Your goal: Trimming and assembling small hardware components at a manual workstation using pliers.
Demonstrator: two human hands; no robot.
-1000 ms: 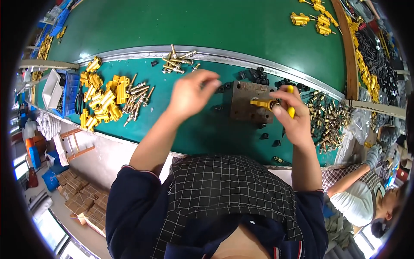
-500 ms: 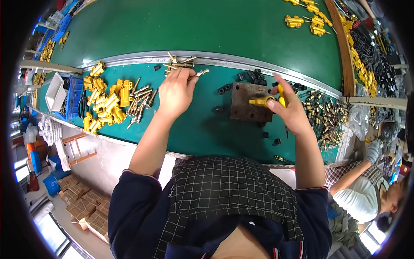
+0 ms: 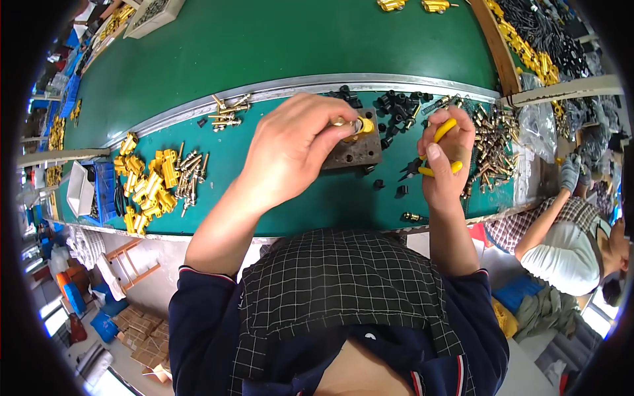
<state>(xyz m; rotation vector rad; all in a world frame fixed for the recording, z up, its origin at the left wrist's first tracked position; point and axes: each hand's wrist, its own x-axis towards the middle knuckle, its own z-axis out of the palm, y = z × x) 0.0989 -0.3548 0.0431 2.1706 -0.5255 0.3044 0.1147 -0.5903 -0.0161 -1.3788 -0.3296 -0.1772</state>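
While the left hand (image 3: 290, 155) pinches a yellow-brass part (image 3: 360, 125) onto the dark metal block (image 3: 353, 150) mid-bench, near its far rail, the right hand (image 3: 442, 165) grips yellow-handled pliers (image 3: 429, 162) just right of the block, tips pointing toward it. Fingers hide the part's long axis.

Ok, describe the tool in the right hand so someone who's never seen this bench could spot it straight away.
Start at the green bench and find the dark metal block near its middle. Just right of it, the right hand grips small pliers. Their yellow handles and dark pointed tips set them apart from the brass parts heaped beside them.
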